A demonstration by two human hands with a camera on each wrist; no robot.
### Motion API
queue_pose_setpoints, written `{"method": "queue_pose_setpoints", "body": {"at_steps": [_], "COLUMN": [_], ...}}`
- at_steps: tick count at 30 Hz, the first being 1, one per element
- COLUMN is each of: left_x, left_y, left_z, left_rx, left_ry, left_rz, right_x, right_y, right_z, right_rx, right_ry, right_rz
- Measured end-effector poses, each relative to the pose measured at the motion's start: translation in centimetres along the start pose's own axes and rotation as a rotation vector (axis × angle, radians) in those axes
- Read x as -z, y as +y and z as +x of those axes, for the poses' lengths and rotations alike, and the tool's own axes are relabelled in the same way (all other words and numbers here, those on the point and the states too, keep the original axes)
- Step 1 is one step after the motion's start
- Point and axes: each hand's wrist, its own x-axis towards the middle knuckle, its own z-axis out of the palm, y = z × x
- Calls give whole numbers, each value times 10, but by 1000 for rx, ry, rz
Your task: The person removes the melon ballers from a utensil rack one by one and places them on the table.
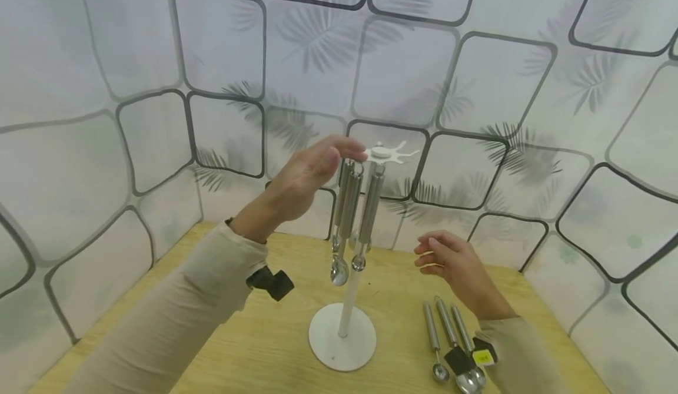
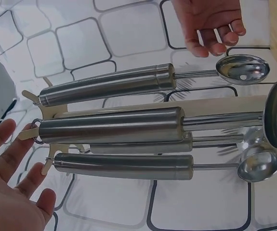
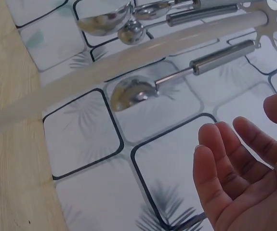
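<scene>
A white stand (image 1: pixel 346 308) with a hooked star-shaped top (image 1: pixel 381 154) holds several metal scoops by their handle loops. In the left wrist view, a thick steel handle (image 2: pixel 109 126) hangs nearest, beside a small round scoop (image 2: pixel 258 166) and an oval one (image 2: pixel 243 69). My left hand (image 1: pixel 309 176) is at the left of the top, its fingers extended around the hooks and loop ends. My right hand (image 1: pixel 450 264) is held in the air right of the stand, with nothing in its loosely bent fingers (image 3: pixel 208 168).
Several more steel-handled scoops (image 1: pixel 431 326) lie on the wooden table (image 1: pixel 254 329) at the right, below my right forearm, which partly covers them. The stand's round white base (image 1: pixel 341 347) rests mid-table. Patterned wall covering (image 1: pixel 312 76) closes in the back and sides.
</scene>
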Motion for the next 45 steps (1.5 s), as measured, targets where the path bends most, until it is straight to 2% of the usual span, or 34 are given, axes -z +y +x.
{"method": "queue_pose_setpoints", "body": {"at_steps": [5, 12, 19, 25, 30, 36, 45], "left_x": [-2, -4, -4, -3, -3, -4, -6], "left_y": [-1, 1, 3, 2, 0, -1, -2], "left_z": [1, 3, 3, 2, 1, 1, 0], "left_rx": [4, -9, -19, 24, 29, 10, -16], "left_ry": [3, 11, 19, 40, 45, 44, 52], "left_rz": [9, 20, -7, -3, -16, -30, -56], "right_x": [-17, -37, -55, -67, -75, -80, -83], "right_y": [-10, -18, -24, -28, -31, -35, -44], "right_z": [13, 28, 39, 46, 48, 50, 47], "right_rx": [68, 98, 75, 117, 157, 225, 226], "right_ry": [-54, -69, -37, -46, -46, -75, -41], "right_rz": [67, 27, -118, -169, -205, -274, -352]}}
